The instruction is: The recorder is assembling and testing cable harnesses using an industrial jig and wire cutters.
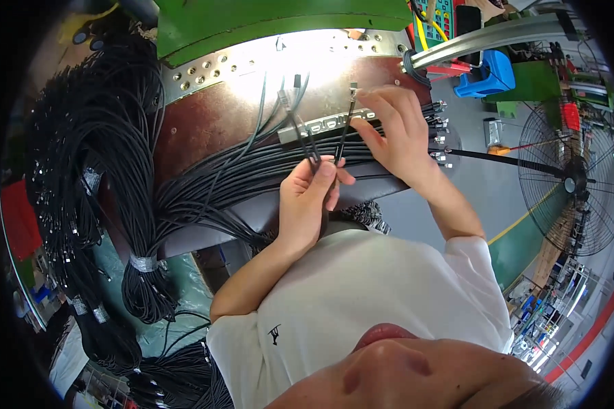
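Observation:
My left hand (308,194) is closed round black cables (311,151), thumb over them, in front of my chest. Their ends stand up from the grip. One cable end in a clear sleeve (288,99) leans left and looks blurred. A second end, with a small metal plug (353,86), points up towards the lamp light. Beside that plug is my right hand (401,133), its thumb and index finger apart on either side of a gap. Whether its fingertips touch the cable is hard to tell. Behind both hands lies a grey metal strip with sockets (331,124).
Many black cables (218,178) lie across the brown worktable (201,123), plugs at the right. Thick cable bundles (116,136) hang at the left. A green machine body (286,20) overhangs the bright light. At right stand a fan (569,184) and a blue stool (490,73).

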A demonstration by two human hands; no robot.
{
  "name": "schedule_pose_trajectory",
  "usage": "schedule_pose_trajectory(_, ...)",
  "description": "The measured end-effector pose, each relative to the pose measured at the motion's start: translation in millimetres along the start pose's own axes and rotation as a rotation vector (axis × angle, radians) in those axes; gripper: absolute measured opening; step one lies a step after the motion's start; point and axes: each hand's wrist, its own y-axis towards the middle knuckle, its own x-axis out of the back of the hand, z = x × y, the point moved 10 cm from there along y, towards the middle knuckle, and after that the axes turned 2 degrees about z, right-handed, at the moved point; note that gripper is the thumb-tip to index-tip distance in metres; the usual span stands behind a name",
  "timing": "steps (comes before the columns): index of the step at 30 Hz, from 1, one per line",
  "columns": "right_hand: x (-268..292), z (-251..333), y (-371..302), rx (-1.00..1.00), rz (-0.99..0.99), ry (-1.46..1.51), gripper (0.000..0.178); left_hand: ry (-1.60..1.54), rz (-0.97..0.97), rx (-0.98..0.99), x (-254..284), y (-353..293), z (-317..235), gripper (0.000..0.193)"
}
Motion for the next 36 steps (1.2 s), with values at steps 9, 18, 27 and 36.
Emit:
schedule_pose_trajectory(9,-26.4,16.4,7.6,0.181,-0.014,0.110,0.032,-0.028,0.066,0.163,-0.3,-19.7,9.6,0.029)
schedule_pose_trajectory(18,-33.9,39.1,2.3,0.381,0.250,0.101,0.022,-0.024,-0.027,0.027,10.5,-11.4,-35.6,0.044)
schedule_pose_trajectory(27,-65.3,66.9,13.5,0.674,0.767,-0.031,0.014,-0.290,0.030,0.019,10.9,-9.6,-28.6,0.033)
schedule_pose_trajectory(36,-17.5,75.7,23.6,0.673,0.360,0.143,0.026,-0.185,0.080,0.096,5.0,-6.1,-23.1,0.021)
